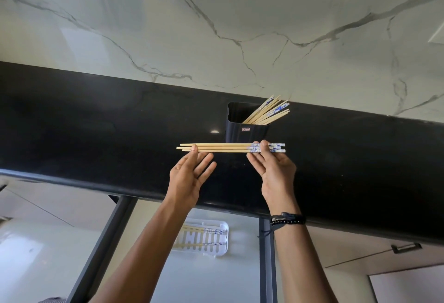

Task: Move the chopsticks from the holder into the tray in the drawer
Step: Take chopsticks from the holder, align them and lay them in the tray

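Chopsticks point(225, 148) lay level between the hands: right hand point(276, 170) pinched the patterned ends, left hand point(189, 177) touched the tips with straight fingers.

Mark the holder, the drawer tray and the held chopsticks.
holder point(240, 137): head view, black front wall.
tray point(206, 253): head view, white near rim.
held chopsticks point(223, 148): head view, middle of the bare wooden shafts.

Place: kitchen.
Evidence: black stone counter point(96, 122); marble-look wall point(240, 2); open drawer point(204, 278) below, holding a cutlery tray point(224, 227); chopstick holder point(245, 135) on the counter.
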